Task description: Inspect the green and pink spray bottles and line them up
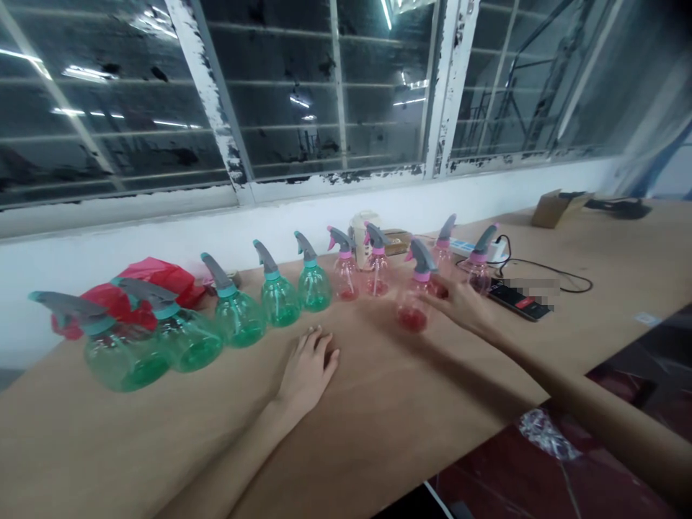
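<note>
A row of spray bottles stands on the wooden table [378, 432] below the window. Several green bottles [238, 313] with grey triggers fill the left part of the row, several pink ones [346, 270] the right part. My left hand [308, 371] lies flat on the table, fingers together and stretched out, just in front of the green bottles and holding nothing. My right hand [465, 306] reaches forward and wraps the back of a pink bottle [414, 299] that stands a little nearer to me than the row.
A red plastic bag [145, 285] lies behind the leftmost green bottles. A phone [519, 299] and a power strip with black cable [500, 249] lie right of the pink bottles. A white jar [362, 227] stands behind them, a cardboard box [554, 207] far right.
</note>
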